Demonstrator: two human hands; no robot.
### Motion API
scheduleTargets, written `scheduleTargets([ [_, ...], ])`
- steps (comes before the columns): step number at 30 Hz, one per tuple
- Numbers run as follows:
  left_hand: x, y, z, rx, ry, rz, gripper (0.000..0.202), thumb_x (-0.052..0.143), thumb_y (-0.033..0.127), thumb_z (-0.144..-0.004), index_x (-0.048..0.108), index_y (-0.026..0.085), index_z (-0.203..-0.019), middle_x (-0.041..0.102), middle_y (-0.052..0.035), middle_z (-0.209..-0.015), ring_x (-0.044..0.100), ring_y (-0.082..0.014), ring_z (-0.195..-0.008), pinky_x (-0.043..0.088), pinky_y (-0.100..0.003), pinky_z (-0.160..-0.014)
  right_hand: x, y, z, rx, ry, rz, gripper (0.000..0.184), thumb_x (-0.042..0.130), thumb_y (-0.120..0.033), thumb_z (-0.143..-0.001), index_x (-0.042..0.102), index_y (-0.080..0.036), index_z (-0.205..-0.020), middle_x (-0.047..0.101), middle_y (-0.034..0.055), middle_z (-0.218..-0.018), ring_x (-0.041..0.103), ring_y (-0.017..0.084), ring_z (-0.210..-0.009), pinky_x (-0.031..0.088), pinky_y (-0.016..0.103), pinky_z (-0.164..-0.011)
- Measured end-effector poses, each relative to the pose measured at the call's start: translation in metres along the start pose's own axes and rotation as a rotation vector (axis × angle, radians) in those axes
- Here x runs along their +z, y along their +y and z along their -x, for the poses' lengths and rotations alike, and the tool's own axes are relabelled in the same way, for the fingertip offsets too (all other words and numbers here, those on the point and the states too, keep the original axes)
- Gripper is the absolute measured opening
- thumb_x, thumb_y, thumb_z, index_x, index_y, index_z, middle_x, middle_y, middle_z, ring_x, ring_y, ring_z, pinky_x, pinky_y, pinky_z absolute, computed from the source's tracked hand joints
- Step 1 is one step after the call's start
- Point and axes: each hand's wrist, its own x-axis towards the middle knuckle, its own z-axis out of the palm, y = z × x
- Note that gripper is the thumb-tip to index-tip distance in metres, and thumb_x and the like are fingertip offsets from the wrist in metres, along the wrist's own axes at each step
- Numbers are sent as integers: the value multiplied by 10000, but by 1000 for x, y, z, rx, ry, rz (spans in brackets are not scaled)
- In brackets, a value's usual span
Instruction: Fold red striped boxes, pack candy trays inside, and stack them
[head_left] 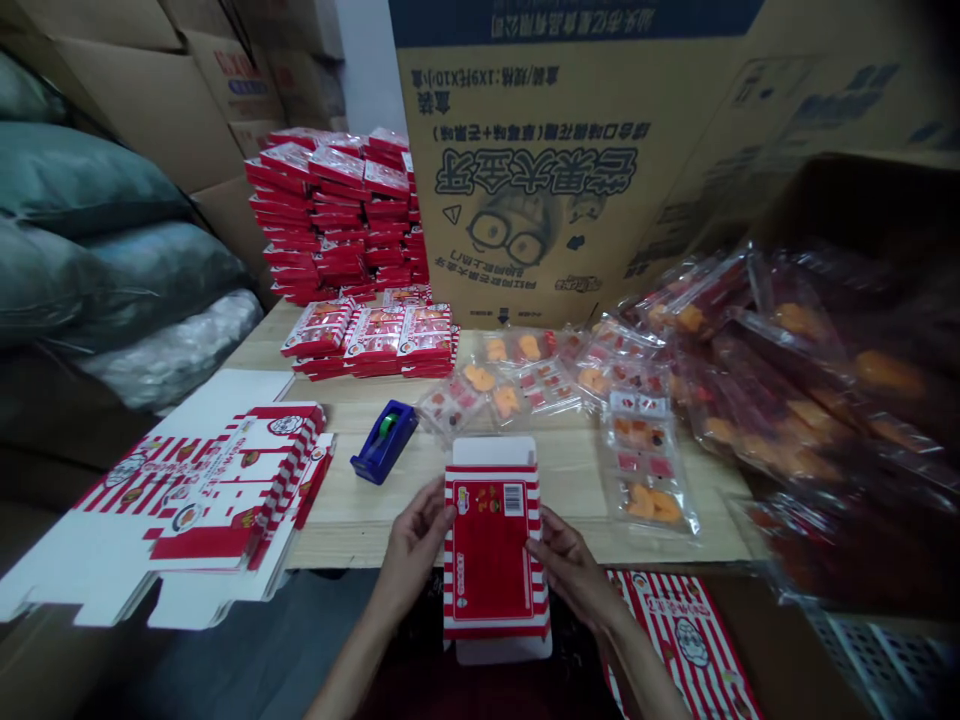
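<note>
A red-and-white striped candy box (491,560) is upright between my hands, its back with a barcode facing me. White end flaps stick out at its top and bottom. My left hand (420,535) grips its left edge, thumb on the front. On the opposite edge, my right hand (566,560) pinches the card with thumb and fingers. A blue tape dispenser (385,442) with green tape stands beyond my left hand. Clear packs of gummy candy (646,465) lie beyond my right hand. Whether anything is inside the box cannot be seen.
Flat printed box blanks (217,490) lie at the left. Finished-looking red boxes (337,210) are stacked behind, with shorter piles (375,335) in front. A large carton (525,180) stands at the back. Candy packs heap (795,380) at the right; a striped sheet (690,640) lies below.
</note>
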Motion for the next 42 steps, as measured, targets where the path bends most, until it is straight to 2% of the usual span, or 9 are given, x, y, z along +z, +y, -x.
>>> scheduleTargets([
  [3,-5,0,-15,115,84,-27,518,748,384,-883,606,206,-1348,695,-125,-1356,650,-256,-1272,489,-398,-1113,-1,14,5,13,-24,8,502,811,-407,-846,657,-304,-1313,697,57,-1389,665,252,-1267,486,442,-1103],
  [9,2,-3,-29,81,133,85,478,799,376,-823,616,205,-1230,764,-122,-1200,742,-261,-1083,571,-416,-981,-4,27,10,40,4,-5,535,742,-484,-896,604,-333,-1391,610,53,-1498,568,277,-1387,461,499,-1131],
  [15,1,-18,-11,18,212,-27,413,824,396,-801,720,169,-1129,780,-102,-1102,725,-234,-1020,549,-319,-923,0,9,8,-184,140,185,566,726,-448,-924,542,-391,-1457,533,6,-1570,458,252,-1478,321,461,-1249],
  [19,-8,-22,1,-38,185,-53,378,784,429,-842,733,172,-1115,773,-88,-1058,700,-227,-975,542,-303,-857,9,3,-4,-199,144,200,508,711,-450,-932,591,-351,-1416,657,45,-1444,577,288,-1375,410,492,-1195],
  [23,-21,-18,1,-73,127,-90,316,772,428,-856,735,175,-1041,748,-63,-995,670,-206,-930,512,-275,-826,13,13,-15,-274,212,177,436,780,-435,-875,654,-330,-1279,719,43,-1340,655,271,-1262,501,430,-1095],
  [30,-28,-20,1,-74,3,-139,269,731,432,-890,707,174,-961,700,-27,-882,625,-169,-819,475,-250,-765,-6,16,-15,-107,210,216,271,807,-463,-840,767,-251,-1003,774,24,-1020,689,210,-968,529,305,-887],
  [37,-17,-36,-7,-64,88,-126,360,788,449,-827,606,164,-703,584,37,-627,496,-97,-574,381,-206,-573,-20,24,-27,-41,224,105,283,884,-424,-751,713,-209,-685,715,-13,-719,629,127,-646,497,228,-622],
  [40,-9,-40,-11,-101,165,55,341,838,423,-771,637,188,-915,677,31,-705,589,-112,-591,449,-215,-607,-16,25,-35,-47,258,44,273,912,-412,-707,736,-257,-847,759,-24,-791,677,145,-677,532,246,-642],
  [42,-4,-41,-12,-138,195,211,462,855,355,-748,616,221,-1119,743,12,-814,677,-144,-671,514,-250,-685,-14,23,-38,-22,233,-15,482,919,-366,-699,713,-325,-1133,801,-15,-994,737,179,-807,575,292,-747],
])
